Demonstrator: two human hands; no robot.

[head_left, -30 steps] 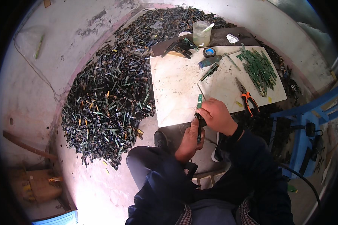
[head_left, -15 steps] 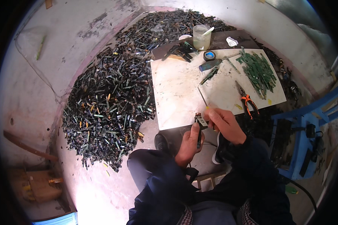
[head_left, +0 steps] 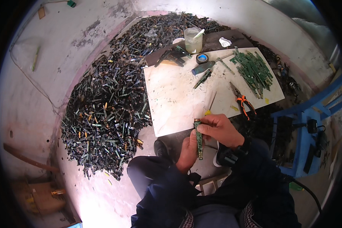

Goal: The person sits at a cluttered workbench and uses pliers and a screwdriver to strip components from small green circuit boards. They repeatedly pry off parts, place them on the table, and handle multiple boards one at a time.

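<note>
The right hand (head_left: 223, 131), clear of the green circuit strip (head_left: 199, 143) half a second ago, now pinches its far end. The left hand (head_left: 186, 152) pinches its middle, so both steady it at the bench's (head_left: 167, 112) near edge. The yellow-handled tool (head_left: 208, 113) now points far-right.
</note>
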